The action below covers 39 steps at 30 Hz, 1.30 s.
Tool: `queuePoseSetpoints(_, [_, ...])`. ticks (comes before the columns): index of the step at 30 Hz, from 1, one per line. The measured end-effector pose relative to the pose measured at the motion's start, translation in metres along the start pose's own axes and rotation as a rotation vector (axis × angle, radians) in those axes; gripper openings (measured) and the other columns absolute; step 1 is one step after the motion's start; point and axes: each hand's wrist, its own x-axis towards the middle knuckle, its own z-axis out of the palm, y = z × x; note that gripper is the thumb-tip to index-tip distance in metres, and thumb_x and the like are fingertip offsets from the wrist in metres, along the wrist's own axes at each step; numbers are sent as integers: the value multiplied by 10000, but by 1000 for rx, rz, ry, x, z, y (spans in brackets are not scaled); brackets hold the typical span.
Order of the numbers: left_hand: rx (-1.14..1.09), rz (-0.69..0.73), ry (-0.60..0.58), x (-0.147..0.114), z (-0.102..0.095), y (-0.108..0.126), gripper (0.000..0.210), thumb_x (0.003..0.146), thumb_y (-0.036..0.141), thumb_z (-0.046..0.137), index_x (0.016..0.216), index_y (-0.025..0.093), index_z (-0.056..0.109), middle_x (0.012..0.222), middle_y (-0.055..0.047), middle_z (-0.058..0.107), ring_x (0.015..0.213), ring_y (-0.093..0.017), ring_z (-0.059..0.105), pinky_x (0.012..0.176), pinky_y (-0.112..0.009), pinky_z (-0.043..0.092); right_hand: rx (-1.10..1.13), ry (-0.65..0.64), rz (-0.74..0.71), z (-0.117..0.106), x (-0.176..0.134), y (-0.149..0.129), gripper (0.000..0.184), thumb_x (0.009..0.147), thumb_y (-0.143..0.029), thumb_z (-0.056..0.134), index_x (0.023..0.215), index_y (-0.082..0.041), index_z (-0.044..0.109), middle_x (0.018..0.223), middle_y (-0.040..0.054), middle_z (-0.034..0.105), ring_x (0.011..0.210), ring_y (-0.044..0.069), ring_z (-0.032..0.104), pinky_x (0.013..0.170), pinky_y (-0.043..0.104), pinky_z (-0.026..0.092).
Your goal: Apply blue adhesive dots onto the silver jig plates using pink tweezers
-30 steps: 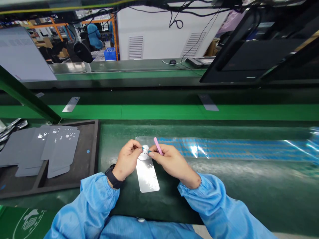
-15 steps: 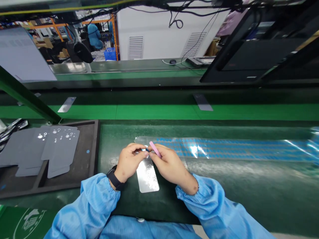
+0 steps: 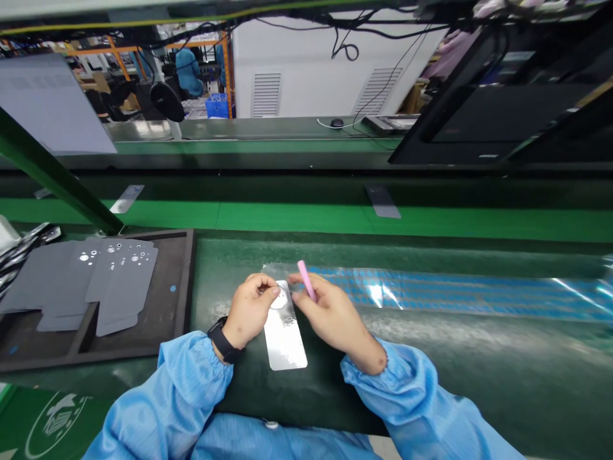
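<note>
A shiny silvery phone-shaped plate (image 3: 287,342) lies on the green bench, with a round patch bearing small dark dots near its upper end. At that end's left edge is my left hand (image 3: 249,306), thumb and forefinger pinched together; whatever may be between them is too small to make out. Just right of the plate, my right hand (image 3: 330,311) grips a slim pink stick (image 3: 306,281) that points up between thumb and fingers; its lower end is hidden. Behind the hands stretches a clear film strip (image 3: 431,294) with rows of blue dots.
To my left, a dark tray (image 3: 190,281) holds overlapping grey plates (image 3: 127,287) with small holes. Beyond the bench, single plates (image 3: 383,201) lie on a green belt (image 3: 287,220). A green post (image 3: 57,172) slants at left; a dark monitor (image 3: 479,115) overhangs at right.
My right hand has drawn away to the right from my left hand, the pink stick moving with it. The round patch on the plate now shows between the hands.
</note>
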Motion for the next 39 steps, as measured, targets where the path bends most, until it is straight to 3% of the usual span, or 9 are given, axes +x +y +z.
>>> queuePoseSetpoints(5, [-44, -81, -89, -2, 0, 1, 108, 733, 280, 619, 719, 174, 597, 671, 0, 559, 631, -124, 500, 579, -229, 383, 102, 187, -115, -30, 14, -10, 245, 841, -373, 533, 814, -206, 710, 995, 81, 655, 917, 222, 608, 765, 343, 501])
queuePoseSetpoints(9, [-75, -110, -118, -3, 0, 5, 145, 714, 304, 647, 721, 173, 584, 677, 7, 545, 627, -116, 490, 571, -224, 370, 86, -39, -58, -35, 18, -18, 332, 872, -468, 518, 893, -183, 687, 709, 50, 651, 638, 172, 593, 595, 299, 488])
queuePoseSetpoints(12, [-64, -121, -139, -3, 0, 5, 159, 713, 316, 657, 737, 176, 586, 682, 9, 542, 635, -117, 493, 578, -224, 371, 76, -128, -29, -28, 16, -15, 303, 836, -470, 569, 857, -181, 656, 679, 43, 651, 632, 177, 601, 575, 289, 486])
queuePoseSetpoints(23, [100, -62, -122, -3, -2, 5, 17, 763, 196, 598, 753, 183, 594, 793, -7, 556, 721, -137, 536, 687, -255, 424, -15, -123, -74, -17, 17, -12, 201, 839, -371, 550, 774, -198, 628, 661, 25, 652, 607, 165, 597, 586, 283, 462])
queuePoseSetpoints(39, [147, -23, -149, -4, -2, 5, 60, 784, 197, 570, 827, 180, 608, 863, -20, 557, 784, -146, 550, 721, -270, 447, -33, -80, -132, -17, 17, -11, 227, 850, -358, 546, 740, -185, 644, 693, 30, 684, 627, 160, 620, 592, 274, 462])
